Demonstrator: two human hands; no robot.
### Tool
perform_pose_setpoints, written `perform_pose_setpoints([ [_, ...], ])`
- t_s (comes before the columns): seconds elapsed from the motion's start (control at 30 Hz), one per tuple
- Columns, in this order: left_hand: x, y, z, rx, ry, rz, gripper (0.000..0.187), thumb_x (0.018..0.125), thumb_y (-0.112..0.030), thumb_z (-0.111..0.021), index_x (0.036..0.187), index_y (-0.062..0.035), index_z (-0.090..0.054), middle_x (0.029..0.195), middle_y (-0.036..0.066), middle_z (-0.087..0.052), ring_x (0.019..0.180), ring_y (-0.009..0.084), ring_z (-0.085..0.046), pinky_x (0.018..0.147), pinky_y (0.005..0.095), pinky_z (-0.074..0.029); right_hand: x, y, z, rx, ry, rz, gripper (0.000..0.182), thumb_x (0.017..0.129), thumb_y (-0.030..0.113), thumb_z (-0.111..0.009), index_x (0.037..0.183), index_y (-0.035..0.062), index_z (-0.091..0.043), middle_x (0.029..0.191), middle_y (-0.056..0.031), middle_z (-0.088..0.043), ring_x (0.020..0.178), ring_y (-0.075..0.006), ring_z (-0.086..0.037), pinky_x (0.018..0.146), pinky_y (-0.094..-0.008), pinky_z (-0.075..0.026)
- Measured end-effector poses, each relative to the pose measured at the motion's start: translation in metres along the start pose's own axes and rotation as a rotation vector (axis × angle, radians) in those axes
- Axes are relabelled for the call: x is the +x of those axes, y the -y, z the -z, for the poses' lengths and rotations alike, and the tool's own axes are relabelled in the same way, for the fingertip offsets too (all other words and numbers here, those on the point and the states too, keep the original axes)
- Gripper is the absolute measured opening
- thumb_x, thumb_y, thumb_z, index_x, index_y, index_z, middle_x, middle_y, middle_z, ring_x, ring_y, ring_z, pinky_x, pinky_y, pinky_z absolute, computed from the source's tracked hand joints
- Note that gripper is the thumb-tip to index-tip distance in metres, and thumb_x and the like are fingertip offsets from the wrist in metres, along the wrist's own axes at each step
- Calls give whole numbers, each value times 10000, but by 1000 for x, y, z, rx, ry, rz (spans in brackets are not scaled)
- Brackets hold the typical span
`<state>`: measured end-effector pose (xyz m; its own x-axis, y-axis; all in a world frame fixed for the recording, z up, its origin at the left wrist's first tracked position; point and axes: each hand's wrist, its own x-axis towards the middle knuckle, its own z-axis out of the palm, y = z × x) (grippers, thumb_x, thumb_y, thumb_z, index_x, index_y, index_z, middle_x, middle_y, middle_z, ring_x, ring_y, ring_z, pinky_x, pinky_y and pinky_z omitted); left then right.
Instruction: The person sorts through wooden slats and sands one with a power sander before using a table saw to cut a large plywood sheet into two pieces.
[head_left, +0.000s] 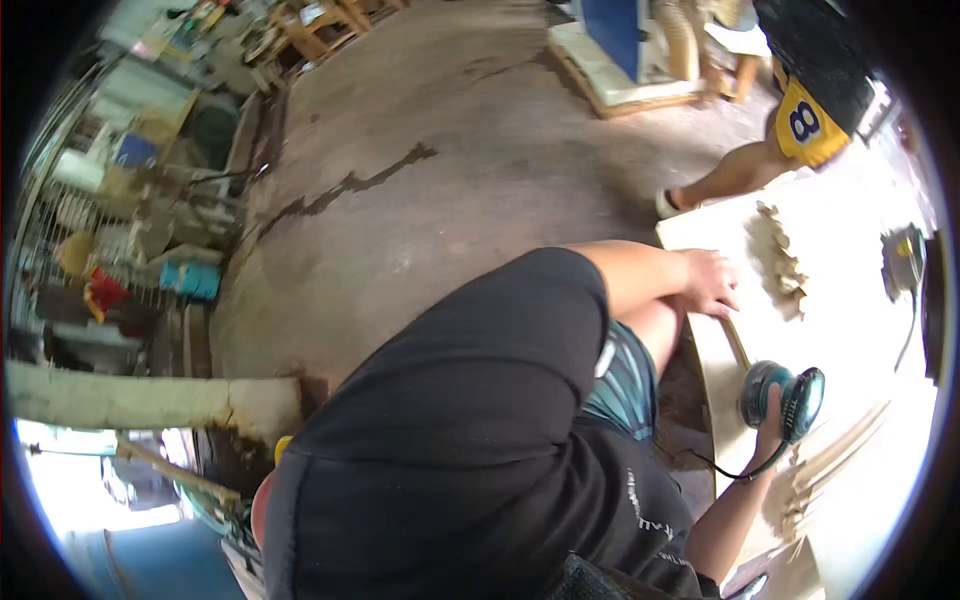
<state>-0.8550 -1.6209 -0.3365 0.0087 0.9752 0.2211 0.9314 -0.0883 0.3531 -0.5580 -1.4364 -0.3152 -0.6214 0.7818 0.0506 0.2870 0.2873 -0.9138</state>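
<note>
My left hand (pixel 710 283) is at the near edge of the pale work table (pixel 700 232), its fingers curled down onto the end of a narrow wooden strip (pixel 737 343). My right hand (pixel 770 428) is wrapped around a teal and black handheld sander (pixel 785 398). The sander is over the other end of the strip; whether its pad touches the wood is hidden. A black cord (pixel 745 474) loops from the sander back toward my body.
A carved wooden piece (pixel 783 262) lies beyond my left hand, and longer carved pieces (pixel 825 470) lie beyond the sander. A corded power tool (pixel 905 262) is at the far side. Another person in yellow shorts (pixel 808 125) stands near the table. Cluttered shelving (pixel 110 225) lines the left.
</note>
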Motion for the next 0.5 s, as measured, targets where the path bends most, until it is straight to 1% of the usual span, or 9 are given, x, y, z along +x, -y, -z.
perform_pose_setpoints([
  [0.07,5,7,-12,21,89,24,382,980,-477,-578,1214,-229,-750,1228,107,-680,1178,312,-597,986,491,-484,-10,8,17,19,-66,-114,685,807,176,-870,1399,15,-564,1293,-110,-632,1172,-236,-591,1022,-392,-478],
  [0.1,6,17,-18,41,45,-100,415,991,-471,-557,1247,-193,-729,1231,125,-678,1169,322,-601,969,496,-498,-15,17,25,45,-114,-159,683,776,196,-897,1362,17,-594,1245,-106,-660,1113,-229,-624,978,-389,-509],
  [0.13,6,16,-9,32,127,-14,406,986,-451,-569,1239,-177,-728,1223,123,-685,1157,336,-606,984,501,-491,-19,20,28,50,-149,-160,657,749,217,-919,1306,21,-629,1170,-96,-692,1032,-217,-660,919,-382,-541],
  [0.2,5,20,-16,57,-19,-32,347,957,-413,-630,1176,-174,-754,1178,115,-689,1124,356,-610,986,482,-488,-25,8,36,9,-203,-144,590,721,244,-941,1205,30,-680,1044,-68,-731,898,-188,-700,818,-363,-582],
  [0.3,7,12,-2,-1,-63,-44,296,934,-369,-686,1132,-160,-758,1017,100,-657,1034,332,-605,955,458,-474,-44,17,51,-7,-228,-37,534,729,239,-920,1165,39,-684,1027,-77,-743,884,-176,-696,826,-355,-573],
  [0.33,7,12,-3,-16,-73,-51,281,927,-352,-697,1117,-154,-759,1002,95,-653,1024,323,-600,942,449,-471,-51,17,56,-48,-239,27,526,730,234,-912,1162,40,-682,1035,-84,-746,894,-170,-696,833,-349,-569],
  [0.4,7,4,3,8,-90,-68,259,912,-341,-710,1104,-180,-778,958,81,-637,976,314,-601,903,443,-478,-71,28,67,-15,-284,-8,536,722,230,-904,1174,51,-678,1045,-89,-746,925,-183,-702,865,-349,-562],
  [0.43,8,2,3,4,-67,-51,258,911,-334,-710,1105,-178,-779,959,84,-637,972,317,-599,901,444,-479,-75,20,72,-90,-286,30,549,724,245,-899,1187,58,-674,1054,-91,-743,964,-221,-709,889,-362,-558],
  [0.5,8,-2,4,-6,-47,-16,258,910,-322,-709,1108,-172,-780,961,90,-638,967,323,-596,897,446,-480,-87,15,84,-110,-322,92,546,729,256,-896,1188,64,-672,1057,-96,-741,968,-243,-712,895,-371,-558],
])
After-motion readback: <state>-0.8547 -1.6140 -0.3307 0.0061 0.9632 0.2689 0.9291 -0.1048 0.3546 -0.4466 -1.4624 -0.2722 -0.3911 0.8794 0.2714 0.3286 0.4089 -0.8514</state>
